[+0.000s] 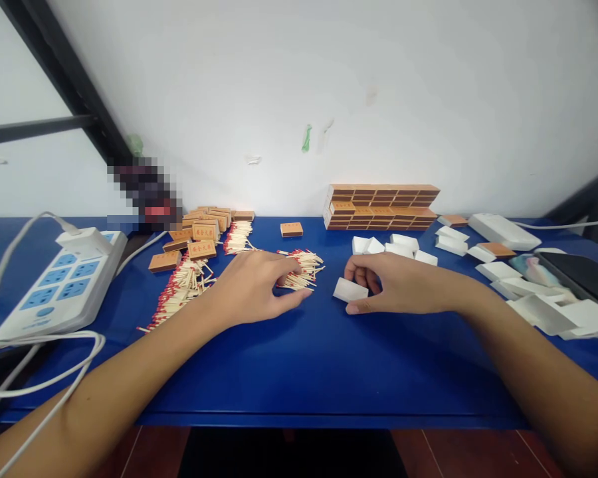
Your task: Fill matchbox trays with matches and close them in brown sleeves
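Note:
My left hand [259, 285] rests on the blue table [299, 358], its fingers curled over a small pile of red-tipped matches [303, 269]. My right hand [398, 285] is closed around a white matchbox tray [349, 290], with the thumb under it and the fingers over its far side. More white trays [393, 245] lie just behind that hand. A neat stack of orange matchboxes [381, 207] stands against the wall behind them.
Loose orange matchboxes [199, 236] and scattered matches [179, 289] lie at left centre. A white power strip [60, 282] with cables sits far left. At the right are more white trays [543, 302], a white box [503, 230] and a dark phone [581, 275].

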